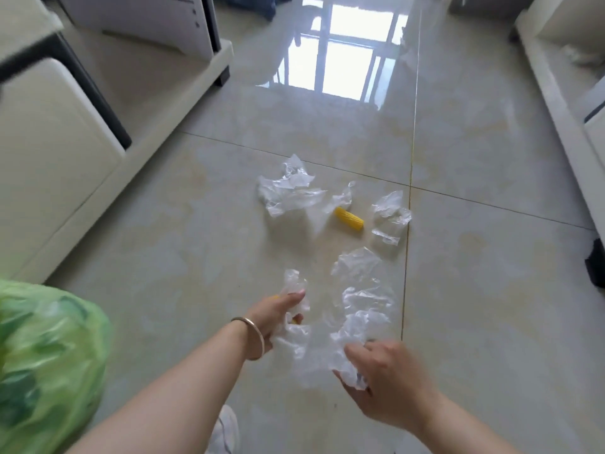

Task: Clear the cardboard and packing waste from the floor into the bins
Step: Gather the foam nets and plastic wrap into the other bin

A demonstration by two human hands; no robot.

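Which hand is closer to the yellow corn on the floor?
Left. The left hand, gripping crumpled plastic, is below and left of the corn; the right hand is farther below it.

One head-mounted wide-angle camera looks forward and steeply down from standing height onto the tiled floor [474, 290]. Both forearms enter from the bottom edge. Frame edges show wide-angle curvature. No second view is provided.
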